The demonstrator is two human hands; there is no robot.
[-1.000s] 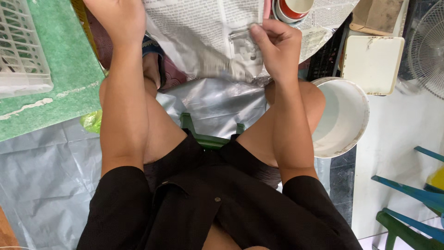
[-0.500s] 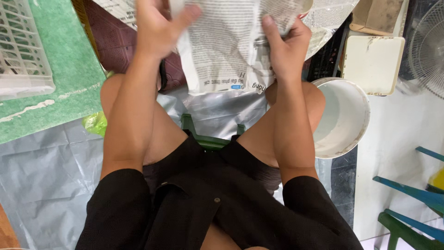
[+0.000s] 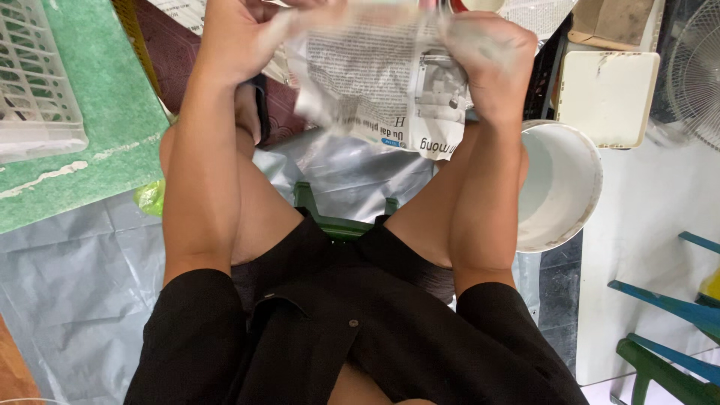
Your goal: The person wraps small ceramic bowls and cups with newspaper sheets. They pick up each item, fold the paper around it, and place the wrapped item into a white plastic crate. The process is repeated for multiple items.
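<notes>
Newspaper [image 3: 375, 82] gripped at both edges: left hand [image 3: 240, 34] and right hand [image 3: 484, 56] closed on it.

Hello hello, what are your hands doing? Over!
Left hand and right hand both gripping a newspaper sheet. Sheet crumpled, held above knees. White bucket beside right leg.

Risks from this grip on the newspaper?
Both hands, left hand and right hand, pinch the newspaper sheet at opposite edges, so pulling apart may tear it. The sheet's lower edge hangs free above the silver floor sheet. The white bucket sits by the right forearm and might get knocked.
</notes>
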